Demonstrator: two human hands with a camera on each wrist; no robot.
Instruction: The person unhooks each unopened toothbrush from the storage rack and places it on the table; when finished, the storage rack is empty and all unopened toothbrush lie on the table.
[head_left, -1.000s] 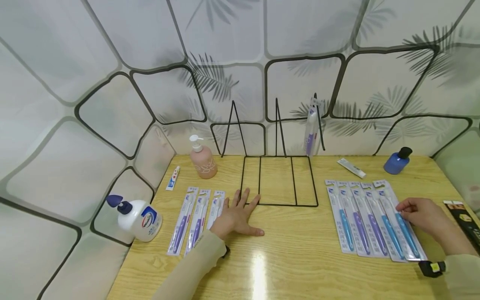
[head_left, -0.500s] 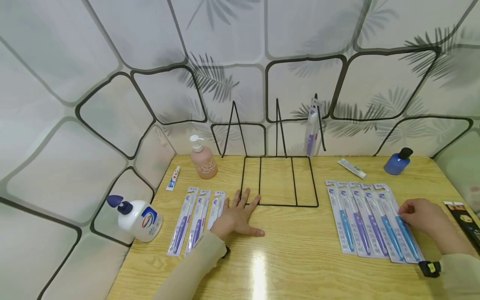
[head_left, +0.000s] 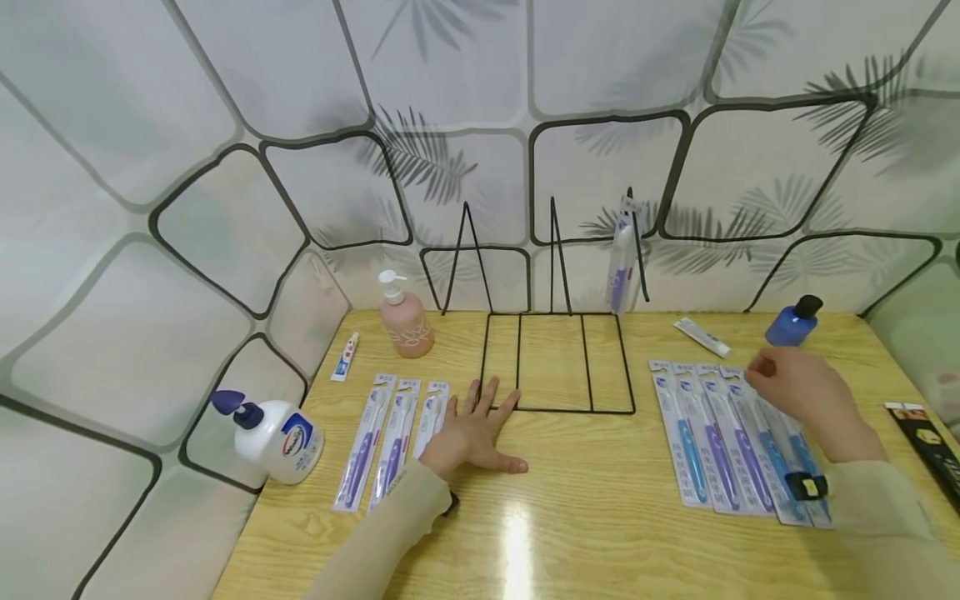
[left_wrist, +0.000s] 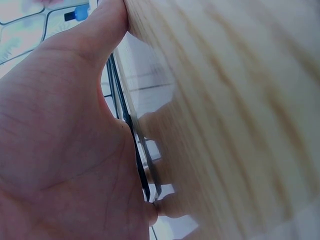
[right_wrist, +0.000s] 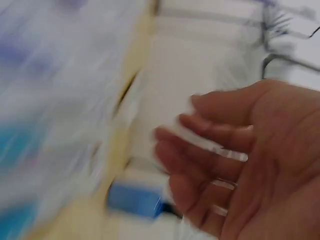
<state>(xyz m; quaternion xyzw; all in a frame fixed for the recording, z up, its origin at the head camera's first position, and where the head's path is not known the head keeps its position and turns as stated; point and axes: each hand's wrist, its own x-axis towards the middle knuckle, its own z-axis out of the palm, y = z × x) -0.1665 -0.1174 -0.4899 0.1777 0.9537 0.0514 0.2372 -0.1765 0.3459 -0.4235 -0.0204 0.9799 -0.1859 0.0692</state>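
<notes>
My left hand (head_left: 474, 435) lies flat with spread fingers on the table, its fingertips at the front bar of a black wire rack (head_left: 558, 410). My right hand (head_left: 802, 392) hovers above the right-hand row of packaged toothbrushes (head_left: 723, 454), blue and purple, covering part of the rightmost packs. In the right wrist view, the fingers (right_wrist: 172, 150) are loosely bent and nothing is between them. One purple packaged toothbrush (head_left: 621, 262) hangs from the rack's right prong. Three purple packaged toothbrushes (head_left: 363, 450) lie left of my left hand, one partly hidden by it.
A pink pump bottle (head_left: 407, 325) and small toothpaste tube (head_left: 345, 357) stand and lie at back left, with a white pump bottle (head_left: 281, 440) nearer. Rightward are another tube (head_left: 702, 337), a blue bottle (head_left: 791, 325) and a black box (head_left: 928, 450).
My right hand has left the rightmost toothbrush pack and moved up and left over the row. That pack was shifted slightly leftward against its neighbours. The left hand has stayed still.
</notes>
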